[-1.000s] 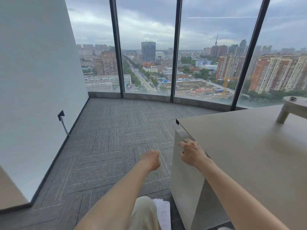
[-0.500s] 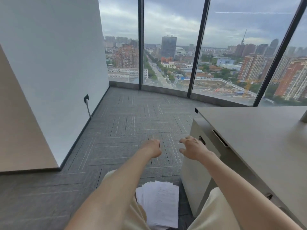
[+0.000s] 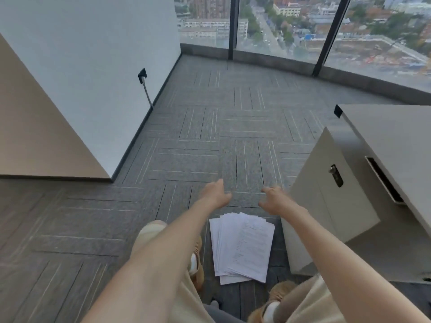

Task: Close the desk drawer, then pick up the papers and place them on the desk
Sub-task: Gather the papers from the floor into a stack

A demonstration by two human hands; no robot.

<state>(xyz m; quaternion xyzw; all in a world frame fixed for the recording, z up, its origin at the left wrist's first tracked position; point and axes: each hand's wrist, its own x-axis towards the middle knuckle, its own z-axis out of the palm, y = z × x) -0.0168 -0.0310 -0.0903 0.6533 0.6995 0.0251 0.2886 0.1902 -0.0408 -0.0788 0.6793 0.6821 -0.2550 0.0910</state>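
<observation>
Much of the scene was cut off or unclear. The pale grey bench (image 3: 396, 134) ran out of frame at the right, so only its near corner and part of its top showed. Beneath it the beige drawer front (image 3: 326, 199), with a small dark lock (image 3: 335, 174), appeared flush with the cabinet, though its lower edge was hidden behind the right forearm. The print on the loose stack of white printed papers (image 3: 242, 248) was too small to read. The sheets lay fanned on the grey patterned carpet floor (image 3: 210, 136), between the person's brown shoes and just beside the cabinet's base.

Both hands hovered over the carpet just beyond the far edge of the papers, touching nothing. The left hand (image 3: 215, 194) was held palm down with its fingers apart and loosely extended. The right hand (image 3: 274, 200) had its fingers spread and curled downward, empty. Motion blur softened both.

A white wall (image 3: 93, 54) rose at the left, carrying a black wall socket (image 3: 142, 75) with a thin cable dropping to the skirting. A tan panel (image 3: 30, 136) met the wall lower left. Tall windows with dark frames (image 3: 233, 26) curved round the far side, showing city buildings below.
</observation>
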